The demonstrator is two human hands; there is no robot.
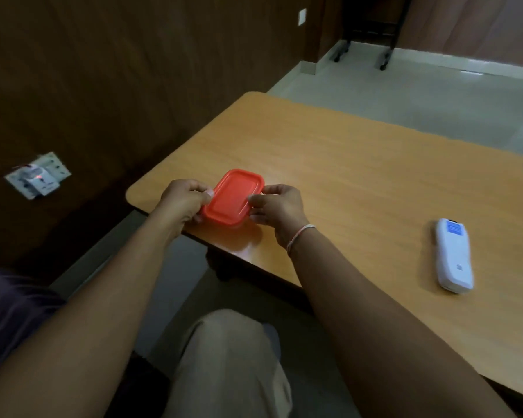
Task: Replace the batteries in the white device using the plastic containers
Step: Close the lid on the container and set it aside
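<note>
**Container gripped at both ends; device lying apart**

1. Hidden or unclear: The container (232, 198) shows only its orange-red lid; the body beneath is almost wholly covered by the lid and the 2 hands, and its contents cannot be seen. Fingertips of both hands are tucked under or behind the lid edge and cannot be made out individually. The whole view is dim and soft.

2. Writing: The white device (454, 256) carries a blue label near its far end and a small mark lower down; neither is legible. The wall socket (38, 175) on the dark panelling has something plugged in, with no readable print.

3. Hands: The left hand (184, 200) has its fingers curled round the container's left end, thumb on the lid edge. The right hand (277, 205) pinches the right end, thumb on top. A thin bracelet (299, 235) sits on the right wrist.

4. Position: The container rests at the near left corner of the wooden table (360, 164). The device lies flat, well apart to the right, near the front edge.
</note>
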